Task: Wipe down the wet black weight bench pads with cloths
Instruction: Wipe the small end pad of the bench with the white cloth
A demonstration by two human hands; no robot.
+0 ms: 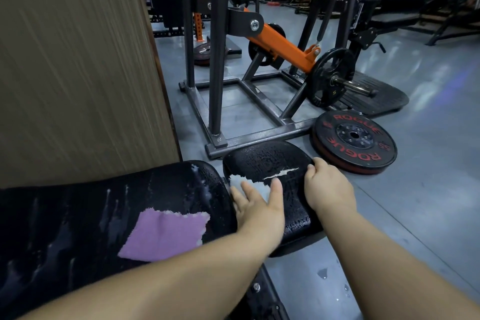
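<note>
The wet black seat pad (270,161) of the bench lies ahead of me, torn in a white streak and beaded with water. My left hand (257,205) presses flat, fingers spread, on a pale grey cloth (240,181) at the pad's left side. My right hand (326,187) curls over the pad's right edge. The long back pad (78,215) stretches to the left, streaked with water, and a purple cloth (166,234) lies loose on it.
A wood-grain panel (78,60) rises at the left. A steel machine frame (246,112) with an orange arm (283,47) stands just beyond the pad. A red-lettered bumper plate (355,140) lies on the grey floor (428,189) at right, with water drops near me.
</note>
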